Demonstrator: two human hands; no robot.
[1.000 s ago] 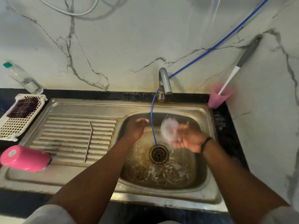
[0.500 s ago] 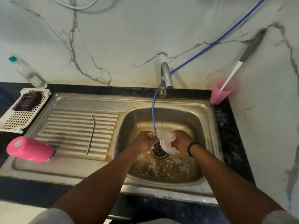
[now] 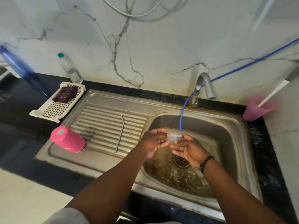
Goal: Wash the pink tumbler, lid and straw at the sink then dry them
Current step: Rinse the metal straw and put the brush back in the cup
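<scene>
Sink [image 3: 226,126]: pink tumbler [image 3: 68,139] stands inverted on the left drainboard [image 3: 103,110]. Over the basin, left hand [image 3: 153,143] pinches the clear lid [image 3: 175,137]; right hand [image 3: 191,151], fingers straight, touches it from beneath. Straw [image 3: 120,133] lies on the drainboard ribs, right of the pink tumbler.

Head camera looks down, close over the sink [image 3: 226,136].

pink cylindrical tumbler [image 3: 68,139] L | clear plastic lid [image 3: 174,137] ctr | thin blue hose [image 3: 182,113] | maroon checked cloth [image 3: 65,94] far L | grey-veined white wall [image 3: 161,46]
</scene>
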